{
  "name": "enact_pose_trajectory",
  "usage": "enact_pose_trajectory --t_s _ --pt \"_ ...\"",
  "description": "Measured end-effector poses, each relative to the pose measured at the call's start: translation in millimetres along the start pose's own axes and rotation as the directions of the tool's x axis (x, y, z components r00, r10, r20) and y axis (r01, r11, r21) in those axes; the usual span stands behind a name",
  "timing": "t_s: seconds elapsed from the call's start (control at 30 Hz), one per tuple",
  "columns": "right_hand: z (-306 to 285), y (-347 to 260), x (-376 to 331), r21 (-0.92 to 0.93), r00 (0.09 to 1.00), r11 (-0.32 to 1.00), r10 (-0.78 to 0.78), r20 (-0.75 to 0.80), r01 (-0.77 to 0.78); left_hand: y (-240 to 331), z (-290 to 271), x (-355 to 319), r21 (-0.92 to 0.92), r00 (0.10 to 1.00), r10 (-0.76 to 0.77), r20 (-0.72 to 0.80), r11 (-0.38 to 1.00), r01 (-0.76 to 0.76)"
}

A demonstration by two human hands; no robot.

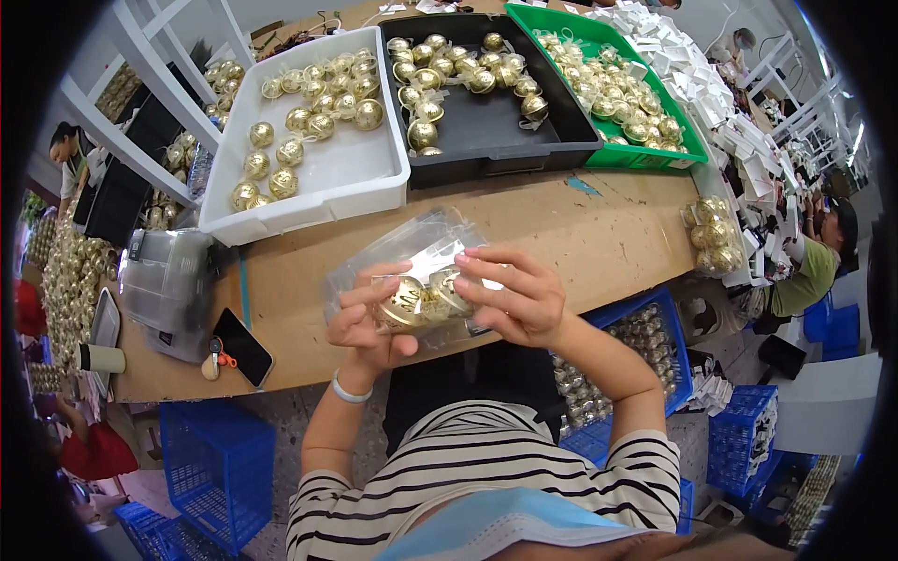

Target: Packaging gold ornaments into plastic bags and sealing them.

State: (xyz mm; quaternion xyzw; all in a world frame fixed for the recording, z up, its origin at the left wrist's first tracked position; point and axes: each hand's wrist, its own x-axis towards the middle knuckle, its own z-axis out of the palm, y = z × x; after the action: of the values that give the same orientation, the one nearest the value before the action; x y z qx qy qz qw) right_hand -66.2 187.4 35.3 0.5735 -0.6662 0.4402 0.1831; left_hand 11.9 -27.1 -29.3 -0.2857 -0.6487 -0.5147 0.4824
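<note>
Between my two hands, above the table's near edge, is a clear plastic box [427,305] with gold ball ornaments in it. My left hand [363,318] is closed around its left end, fingers over the top and thumb on the near side. The fingers of my right hand [522,294] grip the right end. Dark markings show on the left gold ball [400,301]; my right fingers partly cover the ball beside it. Just beyond the box, flat clear plastic packaging [412,245] lies on the brown table [309,280].
White [374,192], black [561,145] and green [687,154] trays of gold balls line the back. A filled clear pack [713,238] sits right. Folded clear boxes [168,290], a phone [245,346] and orange-handled scissors [223,355] lie left. Blue crates [220,467] stand below.
</note>
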Motion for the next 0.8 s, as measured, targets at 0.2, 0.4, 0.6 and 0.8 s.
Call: enact_pose_trajectory --t_s 0.2,0.4,0.6,0.8 --pt "14 -28 4 0.477 0.841 0.744 0.54 -0.016 -0.469 38 23 13 0.119 0.94 -0.284 -0.187 0.944 0.309" --pt "9 -31 26 -0.305 0.951 0.947 -0.007 0.309 0.106 41 21 15 0.197 0.921 -0.311 -0.233 0.913 0.358" --pt "-8 -34 35 -0.205 0.953 0.975 -0.017 0.303 0.082 45 23 22 0.23 0.961 -0.225 -0.161 0.938 0.258" --pt "-44 -47 65 -0.141 0.854 0.989 0.108 0.509 -0.04 54 22 44 0.32 0.998 -0.068 0.013 0.945 0.06"
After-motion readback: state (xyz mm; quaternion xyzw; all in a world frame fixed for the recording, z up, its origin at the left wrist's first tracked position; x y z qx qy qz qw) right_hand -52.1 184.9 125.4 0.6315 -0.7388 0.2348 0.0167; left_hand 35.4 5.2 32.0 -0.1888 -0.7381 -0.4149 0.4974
